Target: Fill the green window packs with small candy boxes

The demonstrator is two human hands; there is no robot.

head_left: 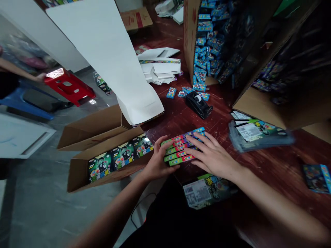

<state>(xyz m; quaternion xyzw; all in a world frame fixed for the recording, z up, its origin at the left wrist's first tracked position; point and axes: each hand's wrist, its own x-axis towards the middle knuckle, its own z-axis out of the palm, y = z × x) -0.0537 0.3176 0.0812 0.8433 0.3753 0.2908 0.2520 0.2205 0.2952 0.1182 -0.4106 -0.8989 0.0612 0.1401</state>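
On the dark red table lies a row of slim, colourful small boxes (178, 147) in green, red, purple and blue, pressed side by side. My left hand (161, 160) grips the left end, with its thumb and fingers around the edge. Across the right end rest the spread, slightly bent fingers of my right hand (213, 155), which holds the row from that side. Just below, at the table's near edge, is a flat green printed pack (210, 191) with a white label. A black tape dispenser (198, 105) stands beyond the hands.
An open carton (77, 172) of green printed packs stands at left, under a white card sheet (111, 51). Large cartons (191, 41) of small blue boxes (207, 44) stand behind. Clear plastic-wrapped packs (258, 134) lie right. Someone's hand (40, 77) touches a red stool (68, 86).
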